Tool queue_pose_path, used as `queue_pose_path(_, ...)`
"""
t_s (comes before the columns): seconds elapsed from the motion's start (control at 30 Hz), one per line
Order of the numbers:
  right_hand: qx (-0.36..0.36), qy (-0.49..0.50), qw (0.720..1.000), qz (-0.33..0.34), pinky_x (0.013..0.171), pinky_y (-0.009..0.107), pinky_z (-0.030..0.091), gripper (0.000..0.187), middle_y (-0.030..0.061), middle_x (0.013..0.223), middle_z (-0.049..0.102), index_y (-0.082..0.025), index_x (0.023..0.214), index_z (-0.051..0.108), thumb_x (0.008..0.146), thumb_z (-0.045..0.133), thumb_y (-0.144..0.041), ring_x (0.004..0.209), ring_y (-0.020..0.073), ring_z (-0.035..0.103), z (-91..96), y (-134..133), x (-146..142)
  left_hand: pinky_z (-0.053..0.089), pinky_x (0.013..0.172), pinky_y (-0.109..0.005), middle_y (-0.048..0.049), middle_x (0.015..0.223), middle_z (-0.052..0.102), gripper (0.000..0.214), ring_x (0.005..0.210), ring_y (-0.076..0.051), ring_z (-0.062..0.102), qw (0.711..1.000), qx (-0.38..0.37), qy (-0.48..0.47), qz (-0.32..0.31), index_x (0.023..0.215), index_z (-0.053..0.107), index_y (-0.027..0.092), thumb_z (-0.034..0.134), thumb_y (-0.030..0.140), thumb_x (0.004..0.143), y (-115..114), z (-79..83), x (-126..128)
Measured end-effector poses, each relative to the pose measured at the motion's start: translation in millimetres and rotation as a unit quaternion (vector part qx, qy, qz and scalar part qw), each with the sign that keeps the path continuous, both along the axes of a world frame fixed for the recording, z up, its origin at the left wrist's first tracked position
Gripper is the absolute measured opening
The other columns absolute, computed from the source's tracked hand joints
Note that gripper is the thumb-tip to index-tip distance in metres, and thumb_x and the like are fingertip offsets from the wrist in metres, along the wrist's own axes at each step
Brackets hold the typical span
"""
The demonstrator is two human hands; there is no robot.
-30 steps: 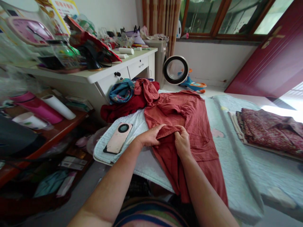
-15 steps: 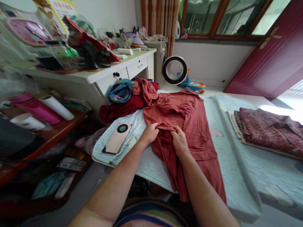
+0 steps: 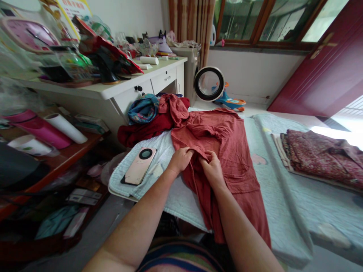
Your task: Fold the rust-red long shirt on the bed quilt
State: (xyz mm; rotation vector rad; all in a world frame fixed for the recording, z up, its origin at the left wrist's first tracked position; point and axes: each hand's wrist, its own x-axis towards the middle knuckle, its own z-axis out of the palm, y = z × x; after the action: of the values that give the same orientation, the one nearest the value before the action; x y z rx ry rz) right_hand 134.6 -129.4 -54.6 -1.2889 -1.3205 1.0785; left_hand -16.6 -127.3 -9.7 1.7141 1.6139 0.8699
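two hands, left hand [image 3: 180, 160] and right hand [image 3: 211, 168], both pinch a fold of one rust-red shirt [image 3: 224, 151] spread on the bed [image 3: 283, 196]. one phone [image 3: 138, 165] lies just left; one folded floral garment [image 3: 317, 156] lies well right.

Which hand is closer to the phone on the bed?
Left. The left hand pinches the red garment beside the phone; the right hand grips it farther right.

Left hand [image 3: 180, 160]: palm down, fingers curled, tips pinched together. Right hand [image 3: 212, 170]: just beside the left, knuckles up, thumb and fingers pinched together. Forearms: both bare, stretched forward, drawing closer toward the wrists. Wrists: near each other, apart.
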Motion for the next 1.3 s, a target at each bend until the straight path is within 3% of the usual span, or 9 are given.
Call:
queue_pose_path(0.2,0.05,-0.042,0.998,0.025,0.086,0.036,0.05,0.037,0.003,0.099,0.07,-0.022,0.108,0.06,0.071,0.058,-0.023,0.091,0.0209,0.065,1.8,-2,1,0.045,0.1,-0.034,-0.0085,0.12,0.068,0.05,0.112,-0.024,0.061,0.962,-0.066,-0.201,-0.173,0.123,0.064,0.014,0.051,0.051,0.09,-14,4.3,-17)
queue_pose_path(0.3,0.015,0.075,0.995,0.064,0.086,0.035,0.052,0.037,0.0023,0.098,0.071,-0.022,0.108,0.059,0.071,0.056,-0.024,0.091,0.0204,0.066,9.6,-4,-1,0.042,0.105,-0.038,-0.009,0.125,0.066,0.054,0.118,-0.025,0.058,0.963,-0.07,-0.219,-0.139,0.126,0.061,0.015,0.046,0.055,0.092,-24,11.3,-28)
queue_pose_path(0.43,-0.03,0.188,0.976,0.106,0.088,0.033,0.053,0.034,0.0015,0.104,0.07,-0.023,0.108,0.059,0.075,0.059,-0.032,0.095,0.0198,0.066,23.0,-11,-6,0.043,0.104,-0.038,-0.0095,0.136,0.059,0.062,0.123,-0.027,0.055,0.976,-0.059,-0.178,-0.109,0.137,0.051,0.018,0.063,0.048,0.084,-41,20.4,-37)
queue_pose_path(0.53,-0.031,0.172,0.975,0.138,0.09,0.034,0.052,0.033,0.0027,0.11,0.07,-0.023,0.11,0.06,0.081,0.055,-0.039,0.101,0.0208,0.065,29.2,-15,-8,0.045,0.103,-0.036,-0.0102,0.137,0.057,0.072,0.12,-0.026,0.057,0.99,-0.036,-0.107,-0.081,0.142,0.044,0.018,0.07,0.033,0.077,-54,23.3,-38)
queue_pose_path(0.63,0.008,0.057,0.986,0.154,0.09,0.036,0.051,0.037,0.0049,0.107,0.07,-0.021,0.112,0.06,0.081,0.058,-0.042,0.099,0.0219,0.065,28.1,-17,-8,0.045,0.101,-0.035,-0.008,0.128,0.064,0.055,0.113,-0.023,0.061,0.998,-0.001,-0.048,-0.05,0.135,0.052,0.019,0.058,0.02,0.08,-62,23.5,-37)
queue_pose_path(0.77,0.073,-0.089,0.981,0.155,0.088,0.036,0.05,0.047,0.0042,0.102,0.07,-0.021,0.115,0.059,0.069,0.066,-0.025,0.095,0.0217,0.065,17.3,-17,-10,0.048,0.094,-0.032,-0.0053,0.114,0.07,0.042,0.102,-0.02,0.064,0.997,0.007,-0.077,-0.021,0.122,0.061,0.019,0.046,0.014,0.082,-65,19.4,-39)
queue_pose_path(0.9,0.048,-0.017,0.984,0.172,0.083,0.033,0.051,0.046,0.0039,0.102,0.07,-0.021,0.115,0.057,0.069,0.06,-0.02,0.091,0.0192,0.066,10.1,-16,-13,0.051,0.084,-0.031,-0.0062,0.102,0.071,0.032,0.092,-0.02,0.066,0.993,-0.03,-0.11,0.01,0.113,0.062,0.016,0.055,0.026,0.083,-67,9.3,-41)
queue_pose_path(1.07,-0.005,0.084,0.984,0.155,0.076,0.03,0.051,0.041,0.0017,0.093,0.07,-0.02,0.109,0.059,0.069,0.065,-0.026,0.082,0.0176,0.064,14.7,-15,-16,0.049,0.078,-0.032,-0.0051,0.094,0.072,0.031,0.088,-0.023,0.068,0.999,-0.026,-0.002,0.044,0.104,0.061,0.02,0.068,0.03,0.076,-74,-1.8,-35)
queue_pose_path(1.3,-0.011,0.163,0.979,0.124,0.077,0.027,0.049,0.034,0.0009,0.093,0.069,-0.021,0.105,0.061,0.072,0.067,-0.031,0.082,0.0159,0.063,9.8,-14,-18,0.047,0.083,-0.035,-0.0106,0.115,0.067,0.069,0.102,-0.029,0.066,0.992,-0.028,0.111,0.053,0.131,0.043,0.022,0.073,0.023,0.069,-77,-5.7,-22)
